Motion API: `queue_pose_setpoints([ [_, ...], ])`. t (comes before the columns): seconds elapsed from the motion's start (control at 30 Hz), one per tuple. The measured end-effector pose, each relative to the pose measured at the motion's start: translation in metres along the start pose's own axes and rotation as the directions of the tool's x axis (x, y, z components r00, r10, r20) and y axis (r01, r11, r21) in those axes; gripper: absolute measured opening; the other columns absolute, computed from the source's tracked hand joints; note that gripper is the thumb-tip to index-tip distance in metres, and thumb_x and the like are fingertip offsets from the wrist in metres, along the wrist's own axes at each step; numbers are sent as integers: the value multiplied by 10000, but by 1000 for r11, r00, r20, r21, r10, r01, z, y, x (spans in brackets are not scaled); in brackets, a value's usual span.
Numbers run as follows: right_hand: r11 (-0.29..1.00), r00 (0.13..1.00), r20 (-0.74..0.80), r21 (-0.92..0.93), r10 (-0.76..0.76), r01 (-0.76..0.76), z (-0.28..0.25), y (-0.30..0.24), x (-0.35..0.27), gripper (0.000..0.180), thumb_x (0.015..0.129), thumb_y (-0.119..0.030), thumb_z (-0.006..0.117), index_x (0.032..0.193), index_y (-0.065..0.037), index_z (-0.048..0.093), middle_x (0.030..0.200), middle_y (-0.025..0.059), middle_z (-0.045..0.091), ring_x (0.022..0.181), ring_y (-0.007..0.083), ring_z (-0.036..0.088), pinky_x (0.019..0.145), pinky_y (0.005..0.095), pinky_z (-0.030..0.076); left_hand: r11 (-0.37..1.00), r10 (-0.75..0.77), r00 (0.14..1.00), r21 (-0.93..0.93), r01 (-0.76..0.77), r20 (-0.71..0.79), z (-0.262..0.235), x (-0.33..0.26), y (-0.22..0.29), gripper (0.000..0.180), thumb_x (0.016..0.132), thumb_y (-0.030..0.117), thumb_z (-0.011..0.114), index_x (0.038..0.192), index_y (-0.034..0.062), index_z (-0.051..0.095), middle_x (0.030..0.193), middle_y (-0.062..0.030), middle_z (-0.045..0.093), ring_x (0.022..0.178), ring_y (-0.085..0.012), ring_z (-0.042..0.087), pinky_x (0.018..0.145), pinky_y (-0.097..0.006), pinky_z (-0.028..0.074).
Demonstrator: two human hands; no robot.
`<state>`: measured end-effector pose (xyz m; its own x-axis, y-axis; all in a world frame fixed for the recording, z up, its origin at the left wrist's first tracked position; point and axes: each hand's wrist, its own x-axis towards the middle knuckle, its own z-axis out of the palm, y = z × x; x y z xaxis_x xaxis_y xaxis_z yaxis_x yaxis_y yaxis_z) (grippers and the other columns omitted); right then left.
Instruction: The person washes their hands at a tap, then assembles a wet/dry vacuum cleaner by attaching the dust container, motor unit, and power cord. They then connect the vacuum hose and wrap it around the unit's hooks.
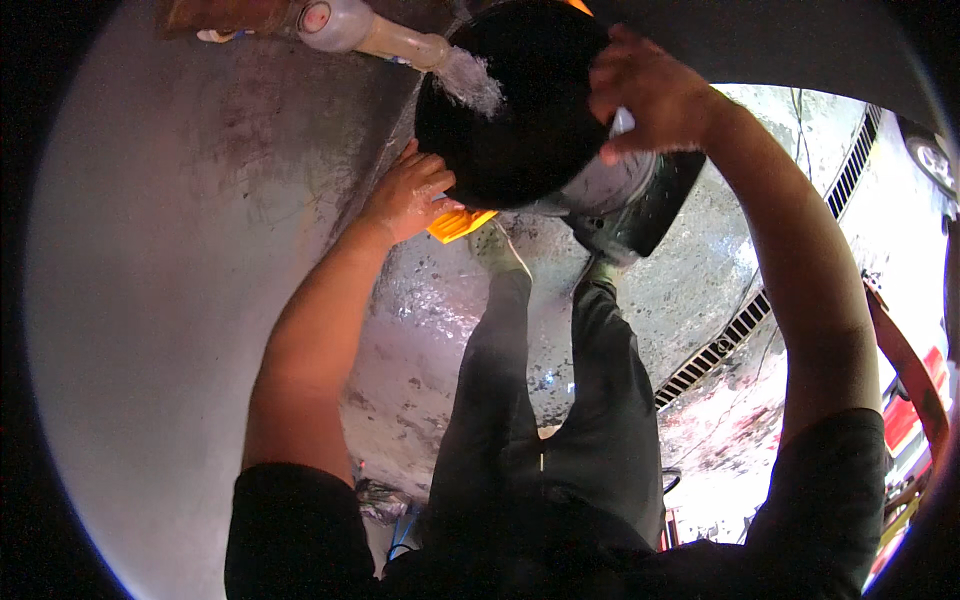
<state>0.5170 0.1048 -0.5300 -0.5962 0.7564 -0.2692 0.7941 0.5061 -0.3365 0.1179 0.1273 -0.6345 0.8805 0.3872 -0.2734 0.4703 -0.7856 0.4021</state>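
A round black bucket (515, 125) tilts at the top middle, its dark mouth facing up towards me. Water (470, 82) runs into it from a pale pipe spout (405, 45) at the upper left. My left hand (412, 192) grips the lower left of the rim, beside a yellow-orange piece (462, 225). At the right side, my right hand (655, 95) wraps its fingers over the rim, slightly blurred. A small pale blue piece (622, 122) shows next to its thumb. The bucket's inside is too dark to make out.
Below the bucket are a grey rounded body (610, 185) and a black angular part (665, 205). A grey wall (180, 330) rises at the left. A slotted floor drain (720, 345) crosses the wet floor at the right. A car wheel (930, 160) shows at the far right.
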Motion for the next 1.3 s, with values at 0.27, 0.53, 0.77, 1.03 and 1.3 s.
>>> queue_pose_setpoints([
  [0.27, 993, 996, 47, -97, 76, -72, 48, -103, 8, 493, 830, -628, 709, 1028, -177, 710, 1057, 58, 675, 1142, 253, 627, 1120, 471, 376, 990, -128, 904, -113, 89, -407, 9, 34, 67, 325, 862, 422, 747, 859, 112, 650, 956, -60, 595, 926, -297, 566, 792, -451, 405],
  [0.53, 999, 971, -240, -44, 15, -27, -3, -75, 28, 522, 931, -627, 581, 874, -129, 727, 850, 101, 686, 849, 338, 703, 763, 464, 546, 957, -210, 827, -283, 65, -522, -50, 38, 73, 357, 846, 445, 766, 795, 110, 652, 835, -51, 611, 829, -314, 603, 756, -481, 409],
  [0.77, 998, 999, 6, 40, 40, -40, -14, -48, 8, 596, 869, -677, 659, 779, -90, 710, 805, 111, 687, 815, 364, 696, 735, 474, 547, 957, -115, 931, -291, 10, -346, -39, 18, 75, 364, 869, 394, 769, 1024, 75, 689, 1047, -121, 672, 1041, -342, 635, 1014, -490, 439],
  [1.03, 996, 993, -105, 69, -53, 60, 54, 4, -19, 594, 743, -680, 765, 751, -93, 678, 794, 86, 644, 943, 310, 640, 953, 459, 463, 861, -135, 980, -507, 43, -146, 67, 25, 85, 338, 887, 348, 760, 939, 45, 620, 994, -141, 583, 1002, -394, 598, 939, -492, 485],
  [1.3, 929, 784, -519, 316, 340, -193, 5, -7, -19, 221, 898, -277, 744, 1047, -113, 751, 1070, 99, 731, 1023, 342, 678, 932, 449, 513, 800, -372, 840, -596, 73, -395, 47, 48, 138, 348, 914, 346, 748, 920, 34, 595, 907, -152, 603, 897, -398, 600, 754, -505, 483],
])
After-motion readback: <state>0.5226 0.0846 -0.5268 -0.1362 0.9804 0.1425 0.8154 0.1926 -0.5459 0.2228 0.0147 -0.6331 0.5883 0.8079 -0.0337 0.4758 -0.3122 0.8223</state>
